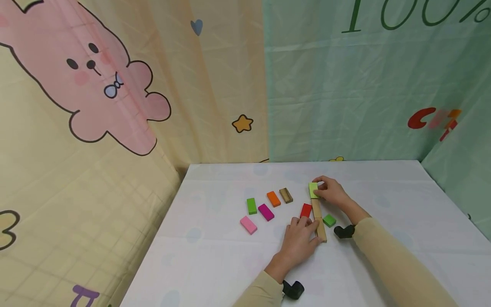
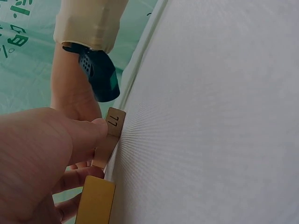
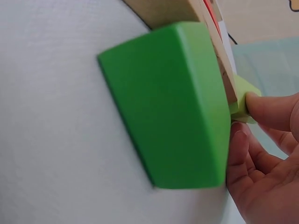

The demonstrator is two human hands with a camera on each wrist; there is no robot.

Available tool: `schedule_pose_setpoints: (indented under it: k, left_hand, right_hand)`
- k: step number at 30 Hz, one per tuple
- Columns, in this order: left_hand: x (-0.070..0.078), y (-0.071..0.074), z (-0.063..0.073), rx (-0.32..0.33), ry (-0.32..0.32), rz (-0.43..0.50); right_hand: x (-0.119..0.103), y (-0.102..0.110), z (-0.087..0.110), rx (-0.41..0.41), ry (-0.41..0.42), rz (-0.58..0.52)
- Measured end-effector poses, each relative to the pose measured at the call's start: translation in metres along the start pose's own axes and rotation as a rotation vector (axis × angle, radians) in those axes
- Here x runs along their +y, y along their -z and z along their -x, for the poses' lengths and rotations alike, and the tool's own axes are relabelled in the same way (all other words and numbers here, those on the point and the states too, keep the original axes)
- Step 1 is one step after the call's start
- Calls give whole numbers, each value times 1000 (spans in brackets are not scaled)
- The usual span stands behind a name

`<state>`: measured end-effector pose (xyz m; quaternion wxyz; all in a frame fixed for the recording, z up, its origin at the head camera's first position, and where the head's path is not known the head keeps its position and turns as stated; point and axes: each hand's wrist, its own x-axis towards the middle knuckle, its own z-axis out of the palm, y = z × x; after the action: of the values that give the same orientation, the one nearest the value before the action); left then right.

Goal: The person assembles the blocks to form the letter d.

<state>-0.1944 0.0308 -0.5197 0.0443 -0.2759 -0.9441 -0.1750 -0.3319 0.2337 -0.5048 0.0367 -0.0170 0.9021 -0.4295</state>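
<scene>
A row of blocks runs away from me: two plain wooden blocks [image 1: 320, 230] end to end, with a light green block [image 1: 313, 190] at the far end. My left hand [image 1: 297, 243] pinches the near wooden block; in the left wrist view this block [image 2: 115, 122] bears the number 77. At the far end my right hand [image 1: 333, 192] pinches the light green block between thumb and fingers, and that block [image 3: 240, 95] is partly hidden in the right wrist view. A red block [image 1: 305, 210] lies just left of the row, by my left fingers. To the right sits a green block [image 1: 329, 220].
Left of the row lie loose blocks: brown [image 1: 286, 195], orange [image 1: 273, 199], magenta [image 1: 266, 212], green [image 1: 251, 206] and pink [image 1: 248, 224]. A white cloth [image 1: 199, 268] covers the table. Printed curtains [image 1: 326, 94] stand behind it. A yellow-looking block [image 2: 96, 200] shows below my left fingers.
</scene>
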Motion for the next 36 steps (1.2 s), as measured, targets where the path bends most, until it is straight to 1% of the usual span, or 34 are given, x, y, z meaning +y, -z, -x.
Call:
schedule_pose_setpoints:
  k: [15, 23, 25, 30, 36]
  left_hand:
    - [1, 4, 0, -8, -3, -23]
    - [1, 3, 0, -14, 4, -16]
    - [0, 2, 0, -11, 5, -16]
    - [0, 1, 0, -5, 7, -18]
    - [-1, 0, 0, 2, 4, -18]
  right_hand:
    - [-2, -1, 3, -13, -4, -1]
    - [2, -1, 2, -22, -11, 13]
    - [2, 0, 1, -31, 7, 25]
    - [2, -1, 2, -39, 16, 38]
    - [2, -3, 2, -37, -1, 40]
